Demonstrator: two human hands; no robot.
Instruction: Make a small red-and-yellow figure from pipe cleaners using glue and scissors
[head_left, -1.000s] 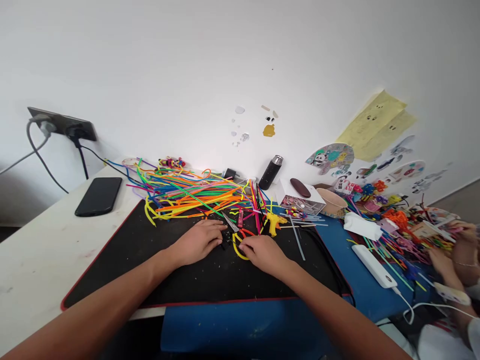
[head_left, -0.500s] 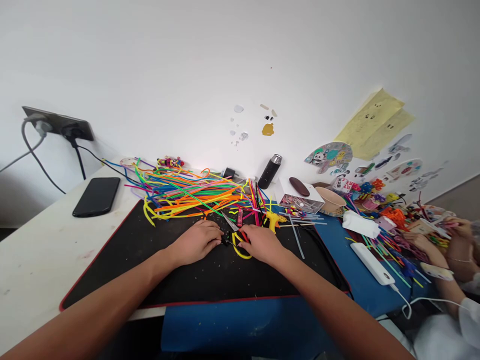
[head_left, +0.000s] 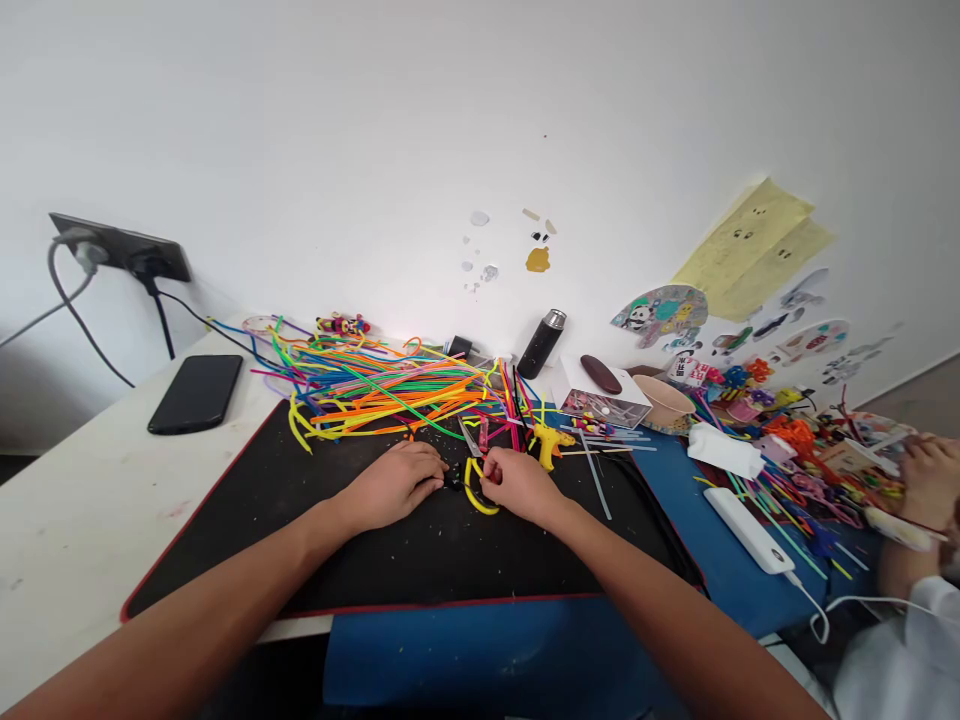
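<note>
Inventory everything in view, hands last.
Wall socket: one, dark, left
Phone: one, black, left
Mat: one, black, centre
Craft stems: many, multicoloured, along mat's far edge
Loop: one, yellow, on mat
Scissors: one, silver blades, beyond loop
Glue gun: one, yellow, right of scissors
Strips: several, pale, beside glue gun
Flask: one, black, by wall
Box: one, white, right of flask
Oval case: one, brown, on box
Bowl: one, beige, right of box
Packet: one, white, right of bowl
Corded device: one, white, near packet
Stickers: several, multicoloured, on wall
Paper: uncounted, yellow, on wall
Craft pile: uncounted, multicoloured, far right
Co-worker's hand: one visible, far right
Left hand: one, at dark piece
Right hand: one, beside loop
</note>
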